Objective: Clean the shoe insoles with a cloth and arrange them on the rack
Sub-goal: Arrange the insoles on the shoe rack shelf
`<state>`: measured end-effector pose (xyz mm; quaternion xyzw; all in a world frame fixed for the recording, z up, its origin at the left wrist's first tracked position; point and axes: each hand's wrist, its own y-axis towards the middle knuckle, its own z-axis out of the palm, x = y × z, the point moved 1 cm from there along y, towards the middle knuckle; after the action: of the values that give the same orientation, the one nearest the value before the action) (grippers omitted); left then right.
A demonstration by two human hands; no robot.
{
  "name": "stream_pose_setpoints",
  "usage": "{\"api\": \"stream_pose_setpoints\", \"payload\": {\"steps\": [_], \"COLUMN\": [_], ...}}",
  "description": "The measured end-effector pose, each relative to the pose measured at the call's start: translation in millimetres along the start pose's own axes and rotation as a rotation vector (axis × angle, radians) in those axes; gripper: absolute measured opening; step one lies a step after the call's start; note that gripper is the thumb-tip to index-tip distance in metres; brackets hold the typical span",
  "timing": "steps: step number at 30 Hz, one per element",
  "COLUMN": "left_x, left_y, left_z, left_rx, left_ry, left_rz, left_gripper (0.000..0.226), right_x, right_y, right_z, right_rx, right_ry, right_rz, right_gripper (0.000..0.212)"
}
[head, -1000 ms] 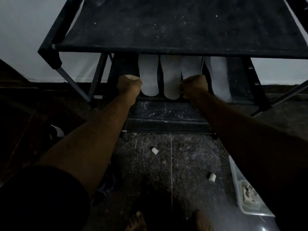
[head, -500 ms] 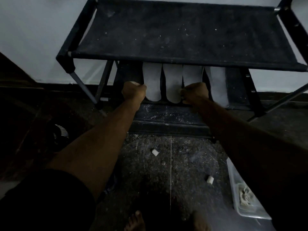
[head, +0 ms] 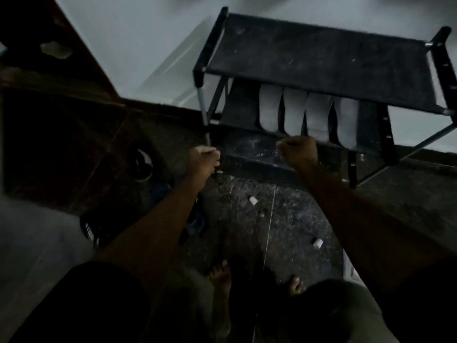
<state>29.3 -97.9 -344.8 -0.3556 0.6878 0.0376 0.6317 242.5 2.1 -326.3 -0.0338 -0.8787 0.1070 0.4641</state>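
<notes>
Several pale grey insoles (head: 294,110) lie side by side on the middle shelf of the black shoe rack (head: 321,63), toes pointing away under the top shelf. My left hand (head: 202,160) is a fist in front of the rack's lower left corner, and a small pale piece, probably a cloth, shows between its fingers. My right hand (head: 298,151) is a closed fist just in front of the insoles' near ends, apart from them. Nothing shows in it.
Two small white bits (head: 253,200) (head: 317,243) lie on the speckled dark floor. A dark blue cloth (head: 195,219) lies under my left forearm. Left of the rack sits a round dark object (head: 142,164). My bare feet (head: 220,273) are near the bottom. The scene is dim.
Both hands have pulled back from the insole shelf toward me. My view has risen and tilted, so the rack now sits upper right.
</notes>
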Motion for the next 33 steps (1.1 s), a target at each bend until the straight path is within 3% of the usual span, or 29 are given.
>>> {"api": "stream_pose_setpoints", "payload": {"steps": [7,11,16,19,23,29,33], "left_x": [30.5,65.8,155.2,179.0,222.2,287.8,312.3], "left_y": [-31.7,-37.6,-14.1,-9.4,8.1,40.4,58.2], "left_z": [-122.7,-177.6,-215.7,-211.4,-191.7,-164.3,-152.5], "left_rx": [-0.089,-0.198,-0.206,-0.094,0.016,0.141,0.263], "left_ry": [-0.018,0.082,0.246,0.316,0.556,0.729,0.815], "left_rz": [-0.016,-0.042,-0.167,-0.259,-0.248,-0.254,-0.275], "left_gripper": [0.025,0.027,0.010,0.011,0.033,0.056,0.059], "right_x": [30.2,41.8,20.7,-2.3,-41.6,-87.3,-112.0], "right_y": [-67.4,-102.1,-118.7,-116.1,-108.0,-86.4,-78.3], "right_z": [88.2,150.8,229.1,267.8,306.6,359.6,384.3], "right_rx": [0.196,0.336,0.548,0.702,0.856,0.860,0.861], "right_ry": [-0.014,-0.072,-0.239,-0.460,-0.698,-0.932,-1.033], "right_rz": [-0.034,-0.082,-0.112,-0.178,-0.239,-0.399,-0.457], "right_gripper": [0.026,0.016,0.028,0.014,0.046,0.048,0.049]}}
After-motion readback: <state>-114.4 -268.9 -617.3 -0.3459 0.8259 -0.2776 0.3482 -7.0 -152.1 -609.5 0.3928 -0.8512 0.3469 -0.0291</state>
